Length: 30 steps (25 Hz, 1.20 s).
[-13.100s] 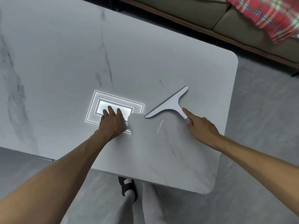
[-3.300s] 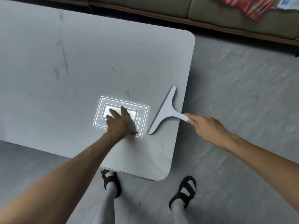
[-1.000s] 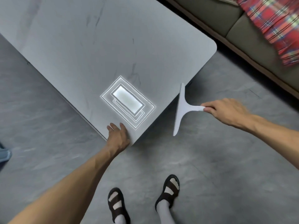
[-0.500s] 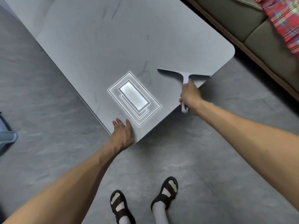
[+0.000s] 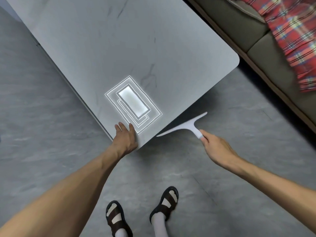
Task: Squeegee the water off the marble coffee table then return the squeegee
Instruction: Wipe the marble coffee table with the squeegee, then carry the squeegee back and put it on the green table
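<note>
Right hand (image 5: 216, 147) is gripping white T-shaped squeegee (image 5: 186, 126), blade lying along grey marble table's (image 5: 119, 48) lower-right edge; left hand (image 5: 125, 139) is resting flat on its corner.

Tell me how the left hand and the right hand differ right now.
The left hand lies flat; the right hand curls round the handle of the squeegee. The left hand rests on the table corner; the right hand hangs past the edge, over the floor. Both are bare.

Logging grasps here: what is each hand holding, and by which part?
The right hand holds the squeegee by the end of its handle. The left hand holds nothing, resting on the table corner.
</note>
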Tool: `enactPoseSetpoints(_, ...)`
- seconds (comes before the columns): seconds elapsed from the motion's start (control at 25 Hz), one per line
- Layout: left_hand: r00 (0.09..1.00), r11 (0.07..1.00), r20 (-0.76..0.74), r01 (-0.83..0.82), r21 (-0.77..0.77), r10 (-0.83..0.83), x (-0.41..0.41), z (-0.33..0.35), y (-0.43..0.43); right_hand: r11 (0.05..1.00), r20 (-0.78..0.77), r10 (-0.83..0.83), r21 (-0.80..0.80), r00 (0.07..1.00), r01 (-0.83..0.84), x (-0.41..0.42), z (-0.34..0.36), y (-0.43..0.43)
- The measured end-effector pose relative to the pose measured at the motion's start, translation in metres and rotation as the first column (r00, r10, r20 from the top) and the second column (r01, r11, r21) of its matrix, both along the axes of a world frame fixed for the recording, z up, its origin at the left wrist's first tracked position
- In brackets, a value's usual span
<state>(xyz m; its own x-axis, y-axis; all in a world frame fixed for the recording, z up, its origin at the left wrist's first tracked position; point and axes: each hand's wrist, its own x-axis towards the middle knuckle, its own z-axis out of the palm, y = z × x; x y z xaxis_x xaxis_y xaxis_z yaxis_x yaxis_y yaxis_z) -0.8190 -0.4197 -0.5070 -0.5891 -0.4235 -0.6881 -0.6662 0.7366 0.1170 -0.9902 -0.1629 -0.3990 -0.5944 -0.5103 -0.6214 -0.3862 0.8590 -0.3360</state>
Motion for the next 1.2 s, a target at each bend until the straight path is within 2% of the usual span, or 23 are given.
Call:
enactPoseSetpoints(0.08,1.000,1.000,-0.006,0.002,0.001,-0.002,0.003,-0.003,-0.001,0.994,-0.018,-0.071,-0.087,0.997,0.069,-0.021,-0.001,-0.018)
enactPoseSetpoints(0.12,1.000,1.000,-0.011,0.006,0.000,-0.006,0.004,-0.004,-0.001,0.971,-0.004,-0.179,-0.163,0.984,0.176,-0.034,-0.004,-0.035)
enactPoseSetpoints(0.2,1.000,1.000,-0.025,0.008,-0.010,-0.008,0.005,-0.005,0.001,0.855,0.078,-0.446,-0.260,0.892,0.450,-0.059,-0.015,-0.072)
enactPoseSetpoints(0.28,0.999,0.999,-0.047,0.012,-0.041,-0.014,0.004,-0.007,0.003,0.776,0.105,-0.581,-0.226,0.807,0.588,-0.062,-0.027,-0.096)
enactPoseSetpoints(0.36,0.999,0.999,-0.045,0.011,-0.045,-0.013,0.004,-0.005,0.005,0.807,0.061,-0.569,-0.151,0.820,0.571,-0.039,-0.033,-0.104)
enactPoseSetpoints(0.48,0.999,0.999,-0.025,0.022,-0.039,-0.023,0.005,0.000,0.006,0.944,-0.028,-0.324,-0.070,0.946,0.321,0.018,-0.031,-0.081)
enactPoseSetpoints(0.56,0.999,1.000,0.018,-0.031,0.002,0.031,0.002,0.008,0.004,0.974,-0.016,-0.224,-0.038,0.974,0.224,0.045,-0.020,-0.060)
enactPoseSetpoints(0.68,0.991,0.982,0.057,-0.130,0.138,0.124,0.009,0.037,-0.017,0.975,0.099,-0.221,0.049,0.970,0.217,0.064,0.005,-0.044)
enactPoseSetpoints(0.76,0.981,0.951,0.003,-0.188,0.246,0.193,0.034,0.064,-0.034,0.964,0.197,-0.265,0.057,0.944,0.259,0.074,0.027,-0.047)
enactPoseSetpoints(0.84,0.967,0.930,-0.044,-0.229,0.288,0.251,0.068,0.100,-0.049,0.924,0.268,-0.366,-0.006,0.891,0.382,0.090,0.052,-0.061)
enactPoseSetpoints(0.96,0.903,0.869,-0.114,-0.354,0.345,0.413,0.113,0.153,-0.069,0.768,0.451,-0.540,-0.081,0.711,0.635,0.118,0.101,-0.095)
enactPoseSetpoints(1.08,0.808,0.746,-0.128,-0.454,0.488,0.575,0.158,0.228,-0.095,0.743,0.573,-0.515,-0.071,0.637,0.665,0.163,0.165,-0.146)
enactPoseSetpoints(1.2,0.747,0.656,-0.153,-0.444,0.610,0.647,0.205,0.308,-0.110,0.780,0.675,-0.413,-0.085,0.611,0.620,0.216,0.229,-0.194)
